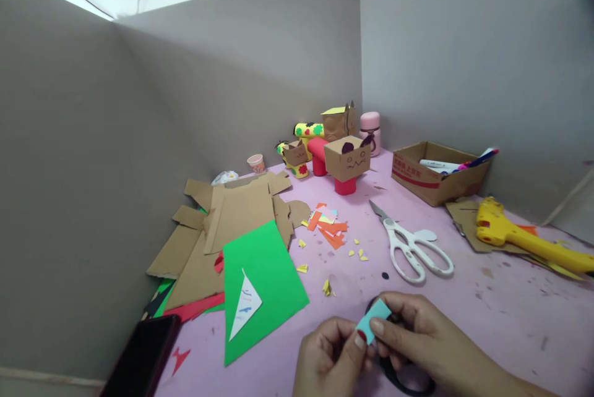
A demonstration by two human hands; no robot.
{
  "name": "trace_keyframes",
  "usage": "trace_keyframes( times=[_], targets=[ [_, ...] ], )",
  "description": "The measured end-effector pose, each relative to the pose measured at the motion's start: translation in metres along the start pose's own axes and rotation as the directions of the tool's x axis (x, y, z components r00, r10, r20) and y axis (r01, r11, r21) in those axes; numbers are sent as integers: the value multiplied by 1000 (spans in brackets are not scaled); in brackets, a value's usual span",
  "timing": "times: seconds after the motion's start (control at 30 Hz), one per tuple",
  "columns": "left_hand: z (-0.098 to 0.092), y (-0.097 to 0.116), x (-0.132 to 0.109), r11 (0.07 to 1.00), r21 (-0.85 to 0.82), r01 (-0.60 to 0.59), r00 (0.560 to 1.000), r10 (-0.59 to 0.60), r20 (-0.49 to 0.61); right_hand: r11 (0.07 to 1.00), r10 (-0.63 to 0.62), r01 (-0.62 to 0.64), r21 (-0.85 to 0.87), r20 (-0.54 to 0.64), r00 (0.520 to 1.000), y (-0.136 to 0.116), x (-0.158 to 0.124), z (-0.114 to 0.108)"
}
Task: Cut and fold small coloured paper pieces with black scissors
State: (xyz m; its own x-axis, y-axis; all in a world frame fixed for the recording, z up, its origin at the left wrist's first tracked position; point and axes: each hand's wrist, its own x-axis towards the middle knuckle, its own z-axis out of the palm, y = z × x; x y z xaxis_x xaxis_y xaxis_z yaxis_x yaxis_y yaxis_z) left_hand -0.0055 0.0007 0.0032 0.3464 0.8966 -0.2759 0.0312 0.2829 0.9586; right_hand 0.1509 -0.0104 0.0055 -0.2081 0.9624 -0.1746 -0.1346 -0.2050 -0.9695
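My left hand (pixel 330 357) and my right hand (pixel 420 338) meet low in the middle, over the pink table (pixel 510 298). Both pinch a small light-blue paper piece (pixel 372 318) between thumb and fingers. Under my right hand lies a black ring-shaped thing (pixel 403 378), perhaps scissor handles, mostly hidden. White-handled scissors (pixel 411 242) lie shut just beyond my hands. A green paper sheet (pixel 264 279) with a white paper triangle (pixel 245 304) on it lies to the left.
Flat cardboard pieces (pixel 232 224) and orange paper scraps (pixel 329 227) lie mid-table. Cardboard box figures (pixel 347 159) on red cylinders stand at the back. A cardboard box with markers (pixel 439 171) and a yellow glue gun (pixel 520 236) are at right. A dark phone (pixel 143 357) lies bottom left.
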Motion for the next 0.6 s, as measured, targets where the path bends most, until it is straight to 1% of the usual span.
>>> trace_keyframes(
  times=[0.17, 0.37, 0.47, 0.6],
  targets=[
    [-1, 3, 0, 1000, 2, 11, 999, -11, -34, 998, -15, 16, 53, -24, 1000, 7, 2, -5],
    [-1, 2, 0, 1000, -13, -15, 998, 14, -67, 995, -44, 47, 87, -38, 998, 3, 2, -4],
    [0, 2, -2, 999, -36, -22, 998, 20, -57, 996, -51, 51, 73, -1, 999, 4, 1, -1],
    [1, -1, -2, 997, -74, -20, 1000, 18, -23, 998, -57, 56, 40, 1, 998, 5, 0, 2]
  ],
)
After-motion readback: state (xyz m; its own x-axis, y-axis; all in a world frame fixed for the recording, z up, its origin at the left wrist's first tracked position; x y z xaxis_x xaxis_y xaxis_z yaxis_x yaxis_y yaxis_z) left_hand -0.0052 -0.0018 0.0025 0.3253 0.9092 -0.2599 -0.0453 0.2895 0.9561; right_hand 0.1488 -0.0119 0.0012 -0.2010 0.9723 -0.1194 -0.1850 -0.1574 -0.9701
